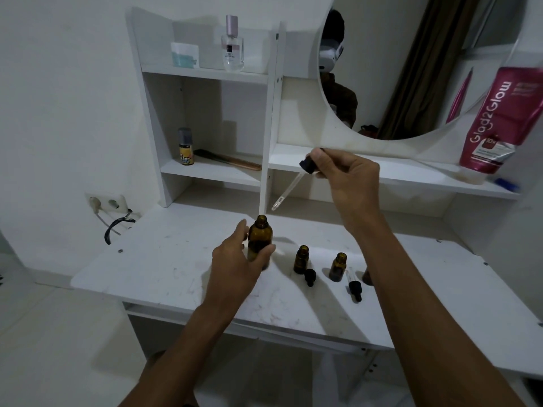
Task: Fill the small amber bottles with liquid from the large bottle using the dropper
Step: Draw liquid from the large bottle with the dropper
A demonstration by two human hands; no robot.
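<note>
The left hand (235,259) wraps loosely around the large open amber glass bottle (259,239), upright on the white surface (152,259). The right hand (343,174), raised above it, pinches the black-bulbed glass dropper (291,183), tip slanting down-left. Two small uncapped amber bottles (301,259) stand below the right hand, two loose black droppers (310,277) beside them.

Home vanity: mirror (411,69), perfume (232,45).

Glossy amber glass large bottle (260,242); clear glass dropper (289,186) with apparently rubber bulb; scuffed matt white tabletop (164,259).
</note>
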